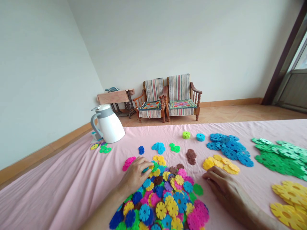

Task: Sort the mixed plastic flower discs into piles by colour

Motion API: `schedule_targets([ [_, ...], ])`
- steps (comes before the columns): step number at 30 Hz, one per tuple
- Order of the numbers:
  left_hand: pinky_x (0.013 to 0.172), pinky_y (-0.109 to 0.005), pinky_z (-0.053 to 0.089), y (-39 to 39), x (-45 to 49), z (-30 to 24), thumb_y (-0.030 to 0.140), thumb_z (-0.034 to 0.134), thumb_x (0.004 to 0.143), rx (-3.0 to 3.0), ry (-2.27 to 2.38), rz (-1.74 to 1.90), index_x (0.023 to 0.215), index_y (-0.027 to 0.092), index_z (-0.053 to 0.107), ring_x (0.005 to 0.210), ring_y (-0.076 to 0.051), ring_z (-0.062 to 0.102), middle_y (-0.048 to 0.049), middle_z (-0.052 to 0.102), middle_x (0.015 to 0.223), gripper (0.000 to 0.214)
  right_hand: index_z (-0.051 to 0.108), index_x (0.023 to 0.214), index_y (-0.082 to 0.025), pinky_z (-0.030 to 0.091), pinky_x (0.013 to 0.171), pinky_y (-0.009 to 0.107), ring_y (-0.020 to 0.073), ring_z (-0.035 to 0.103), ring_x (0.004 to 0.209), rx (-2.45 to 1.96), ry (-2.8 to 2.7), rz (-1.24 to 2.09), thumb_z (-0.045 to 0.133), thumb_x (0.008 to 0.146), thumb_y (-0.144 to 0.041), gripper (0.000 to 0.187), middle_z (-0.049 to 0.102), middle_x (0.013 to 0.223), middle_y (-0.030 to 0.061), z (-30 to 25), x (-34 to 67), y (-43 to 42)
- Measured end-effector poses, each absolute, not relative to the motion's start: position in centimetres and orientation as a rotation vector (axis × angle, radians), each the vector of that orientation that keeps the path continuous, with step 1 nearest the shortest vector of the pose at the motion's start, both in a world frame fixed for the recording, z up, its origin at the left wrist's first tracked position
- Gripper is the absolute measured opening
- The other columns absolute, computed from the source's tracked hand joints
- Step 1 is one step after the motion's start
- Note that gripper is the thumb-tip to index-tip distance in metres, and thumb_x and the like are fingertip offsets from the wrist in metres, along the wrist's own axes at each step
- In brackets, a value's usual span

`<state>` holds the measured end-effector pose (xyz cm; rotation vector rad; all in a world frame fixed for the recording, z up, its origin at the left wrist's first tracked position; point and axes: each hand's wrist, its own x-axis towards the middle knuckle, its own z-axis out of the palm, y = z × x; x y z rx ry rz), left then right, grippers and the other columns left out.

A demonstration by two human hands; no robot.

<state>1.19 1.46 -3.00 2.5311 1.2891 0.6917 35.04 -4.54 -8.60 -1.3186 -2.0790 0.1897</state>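
Note:
A mixed heap of coloured snowflake-shaped plastic discs (165, 198) lies on the pink tablecloth (72, 182) in front of me. My left hand (135, 174) rests on the heap's far left edge, fingers curled and pinching a disc at its tips. My right hand (224, 188) lies on the cloth to the right of the heap, fingers bent, just below a small yellow pile (222, 163); whether it holds anything is hidden.
Sorted piles lie around: blue (229, 148), green (280, 155), yellow (290, 204), brown (191, 156), cyan (158, 147), pink (128, 162). A white jug (107, 123) stands at the table's far left. Two wooden chairs (168, 97) stand by the wall.

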Motion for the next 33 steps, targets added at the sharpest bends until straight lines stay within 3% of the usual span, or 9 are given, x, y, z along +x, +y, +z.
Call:
schedule_targets([
  [2, 0.086, -0.033, 0.045, 1.4, 1.4, -3.1, 0.019, 0.05, 0.087, 2.562, 1.291, 0.706, 0.1, 0.022, 0.067, 0.094, -0.019, 0.056, -0.0055, 0.064, 0.093, 0.022, 0.063, 0.091, -0.023, 0.052, 0.068, 0.028, 0.0171, 0.064, 0.078, -1.314, -2.069, 0.194, 0.039, 0.092, -0.026, 0.024, 0.064, 0.087, 0.0055, -8.6, 35.1, -4.5],
  [7, 0.093, -0.037, 0.042, 1.4, 1.5, -3.4, 0.026, 0.063, 0.081, 2.566, 1.304, 0.705, 0.116, 0.025, 0.06, 0.103, -0.021, 0.053, -0.0052, 0.062, 0.108, 0.036, 0.063, 0.091, -0.023, 0.052, 0.069, 0.029, 0.0172, 0.063, 0.079, -1.322, -2.069, 0.185, 0.039, 0.092, -0.027, 0.024, 0.064, 0.087, 0.0057, -8.7, 35.1, -4.5],
  [14, 0.086, -0.036, 0.045, 1.4, 2.0, -3.3, 0.021, 0.052, 0.086, 2.631, 1.317, 0.724, 0.097, 0.021, 0.065, 0.093, -0.021, 0.056, -0.0053, 0.065, 0.093, 0.017, 0.063, 0.089, -0.023, 0.051, 0.068, 0.028, 0.0168, 0.063, 0.077, -1.305, -2.042, 0.205, 0.04, 0.091, -0.027, 0.024, 0.064, 0.086, 0.0054, -8.7, 35.0, -4.5],
  [19, 0.083, -0.034, 0.046, 1.1, 2.3, -2.6, 0.02, 0.041, 0.092, 2.613, 1.384, 0.957, 0.09, 0.019, 0.061, 0.092, -0.019, 0.056, -0.0069, 0.061, 0.092, 0.02, 0.063, 0.089, -0.023, 0.051, 0.067, 0.029, 0.0172, 0.062, 0.077, -1.298, -2.066, 0.212, 0.039, 0.092, -0.027, 0.024, 0.064, 0.085, 0.006, -8.8, 35.2, -4.4],
  [25, 0.073, -0.028, 0.048, -1.4, 3.8, -1.1, 0.02, 0.046, 0.092, 2.653, 1.134, 1.034, 0.092, 0.02, 0.06, 0.081, -0.016, 0.059, -0.005, 0.061, 0.082, 0.014, 0.06, 0.101, -0.023, 0.051, 0.07, 0.028, 0.0161, 0.061, 0.081, -1.247, -2.082, 0.139, 0.037, 0.093, -0.02, 0.024, 0.062, 0.09, 0.0063, -7.1, 32.9, -6.0],
  [30, 0.069, -0.031, 0.048, -4.5, 6.0, -0.5, 0.02, 0.05, 0.09, 2.804, 0.923, 0.833, 0.09, 0.023, 0.061, 0.073, -0.017, 0.059, -0.0031, 0.064, 0.076, 0.012, 0.058, 0.095, -0.021, 0.047, 0.061, 0.027, 0.0156, 0.058, 0.068, -1.04, -2.22, -0.021, 0.046, 0.088, -0.018, 0.014, 0.063, 0.076, 0.0034, -4.4, 29.7, -8.1],
  [33, 0.066, -0.029, 0.049, -5.4, 6.6, -1.2, 0.019, 0.053, 0.088, 2.781, 0.83, 0.893, 0.088, 0.025, 0.06, 0.07, -0.016, 0.06, -0.0017, 0.065, 0.074, 0.009, 0.057, 0.083, -0.019, 0.042, 0.058, 0.026, 0.0135, 0.055, 0.061, -0.845, -2.211, -0.197, 0.049, 0.085, -0.014, 0.009, 0.061, 0.066, 0.001, -3.9, 28.4, -8.4],
])
